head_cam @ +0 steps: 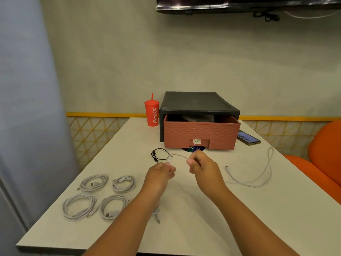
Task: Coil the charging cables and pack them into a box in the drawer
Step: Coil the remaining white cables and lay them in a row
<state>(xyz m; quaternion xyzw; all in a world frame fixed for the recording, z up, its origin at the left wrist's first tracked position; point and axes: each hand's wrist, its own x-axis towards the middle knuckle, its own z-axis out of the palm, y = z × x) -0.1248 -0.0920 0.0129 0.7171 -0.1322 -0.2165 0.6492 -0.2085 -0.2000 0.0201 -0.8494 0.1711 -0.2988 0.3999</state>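
Note:
Both hands hold one white cable (178,155) above the middle of the white table (239,209). My left hand (162,172) pinches its plug end, and my right hand (200,166) grips the cord a short way along. Several coiled white cables (95,182) lie at the left front. A loose white cable (265,172) sprawls at the right. A small black cable (158,154) lies behind my hands. The pink drawer (201,133) stands partly pulled out of its black case (197,102), with a dark box (198,118) inside.
A red cup with a straw (152,113) stands left of the black case. A phone (248,138) lies to its right. An orange seat (323,159) is beyond the table's right edge. A screen (239,4) hangs on the wall above.

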